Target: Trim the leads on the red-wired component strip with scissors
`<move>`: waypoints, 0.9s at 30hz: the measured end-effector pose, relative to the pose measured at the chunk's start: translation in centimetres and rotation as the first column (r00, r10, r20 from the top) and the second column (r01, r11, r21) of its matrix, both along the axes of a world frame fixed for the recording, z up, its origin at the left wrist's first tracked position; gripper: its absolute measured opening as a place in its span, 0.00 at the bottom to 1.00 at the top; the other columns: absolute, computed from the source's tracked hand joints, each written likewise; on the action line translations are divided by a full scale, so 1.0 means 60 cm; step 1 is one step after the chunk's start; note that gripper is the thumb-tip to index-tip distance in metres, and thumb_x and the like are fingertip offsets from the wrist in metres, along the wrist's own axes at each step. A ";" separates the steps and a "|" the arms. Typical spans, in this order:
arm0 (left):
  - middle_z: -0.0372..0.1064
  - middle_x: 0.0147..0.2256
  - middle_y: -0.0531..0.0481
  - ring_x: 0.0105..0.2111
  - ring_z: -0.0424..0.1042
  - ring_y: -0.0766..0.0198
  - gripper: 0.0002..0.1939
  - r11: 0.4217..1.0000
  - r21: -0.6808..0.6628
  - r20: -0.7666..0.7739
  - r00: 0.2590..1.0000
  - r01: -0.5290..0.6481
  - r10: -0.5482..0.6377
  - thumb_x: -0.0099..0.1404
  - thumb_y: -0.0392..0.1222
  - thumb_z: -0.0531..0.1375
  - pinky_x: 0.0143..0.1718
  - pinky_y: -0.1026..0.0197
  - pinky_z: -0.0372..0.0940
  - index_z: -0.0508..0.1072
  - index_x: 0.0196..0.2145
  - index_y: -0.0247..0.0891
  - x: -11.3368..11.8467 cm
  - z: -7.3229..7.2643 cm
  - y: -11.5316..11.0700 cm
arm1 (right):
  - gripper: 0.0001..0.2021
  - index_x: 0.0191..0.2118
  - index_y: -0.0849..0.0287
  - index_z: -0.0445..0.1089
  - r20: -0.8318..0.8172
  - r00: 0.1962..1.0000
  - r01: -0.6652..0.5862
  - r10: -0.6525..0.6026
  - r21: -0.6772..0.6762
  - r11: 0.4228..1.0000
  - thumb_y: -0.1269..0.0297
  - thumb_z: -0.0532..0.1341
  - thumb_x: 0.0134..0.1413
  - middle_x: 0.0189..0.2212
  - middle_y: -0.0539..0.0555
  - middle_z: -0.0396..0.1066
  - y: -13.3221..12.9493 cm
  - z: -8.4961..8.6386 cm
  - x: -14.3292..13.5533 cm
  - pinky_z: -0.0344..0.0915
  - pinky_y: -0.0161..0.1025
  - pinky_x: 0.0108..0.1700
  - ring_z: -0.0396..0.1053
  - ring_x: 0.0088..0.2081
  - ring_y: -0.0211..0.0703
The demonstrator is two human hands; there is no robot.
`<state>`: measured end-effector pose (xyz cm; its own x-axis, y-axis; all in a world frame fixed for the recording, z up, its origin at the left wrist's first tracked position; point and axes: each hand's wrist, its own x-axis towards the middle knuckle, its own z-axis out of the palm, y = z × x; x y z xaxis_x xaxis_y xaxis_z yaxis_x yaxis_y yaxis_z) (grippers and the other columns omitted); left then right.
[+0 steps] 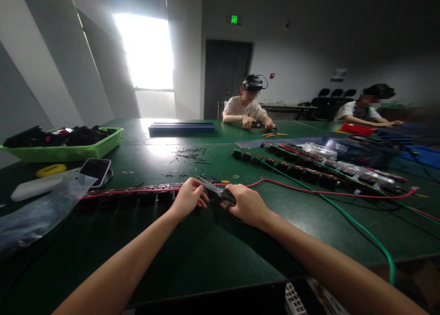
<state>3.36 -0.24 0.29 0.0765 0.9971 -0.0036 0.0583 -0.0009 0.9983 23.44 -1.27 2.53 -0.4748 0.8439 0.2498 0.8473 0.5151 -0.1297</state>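
Note:
My right hand (249, 204) is closed round the dark handles of a pair of scissors (210, 185), whose metal blades point left. Its blade tips reach the fingers of my left hand (189, 198). Those fingers are curled and pinched together at the right end of a long strip of black blocks with red wires (137, 195); what exactly they grip is hidden. From the strip, a red wire (292, 184) runs off to the right past my right hand. A small yellow-tipped piece (222, 182) shows just behind the scissors.
Thin black offcuts (189, 155) lie scattered beyond my hands. To the left are a green basket (117, 140) of black parts, a phone (95, 172) and a plastic bag (41, 218). More wired strips (292, 166) and a green cable (357, 228) are right. Two people (245, 107) work across the table.

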 end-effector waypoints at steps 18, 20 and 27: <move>0.70 0.19 0.52 0.15 0.69 0.69 0.02 1.000 -0.006 -0.048 0.999 0.006 -0.006 0.66 0.36 0.51 0.15 0.73 0.57 0.59 0.36 0.36 0.001 0.002 0.000 | 0.26 0.44 0.57 0.68 -0.030 1.000 0.003 -0.005 -0.053 0.999 0.42 0.62 0.46 0.42 0.58 0.72 -0.004 0.005 -0.003 0.61 0.38 0.40 0.68 0.43 0.50; 0.70 0.19 0.53 0.15 0.69 0.69 0.01 1.000 -0.005 -0.051 0.999 0.007 -0.007 0.66 0.36 0.51 0.15 0.73 0.57 0.59 0.36 0.36 0.001 0.003 0.000 | 0.25 0.44 0.57 0.68 -0.027 1.000 0.007 -0.008 -0.051 0.999 0.43 0.63 0.46 0.42 0.58 0.72 -0.003 0.005 -0.003 0.61 0.38 0.40 0.68 0.43 0.50; 0.71 0.20 0.52 0.15 0.70 0.69 0.02 1.000 -0.001 -0.049 0.999 0.008 -0.008 0.66 0.36 0.51 0.15 0.72 0.58 0.59 0.36 0.36 0.000 0.001 0.001 | 0.25 0.44 0.57 0.68 -0.031 1.000 -0.001 0.000 -0.030 1.000 0.43 0.62 0.46 0.42 0.58 0.72 -0.003 0.002 -0.002 0.60 0.38 0.40 0.69 0.43 0.49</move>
<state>3.34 -0.20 0.37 0.0843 0.9964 -0.0078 0.1068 -0.0012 0.9943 23.32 -1.42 2.64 -0.4677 0.8511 0.2387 0.8425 0.5109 -0.1709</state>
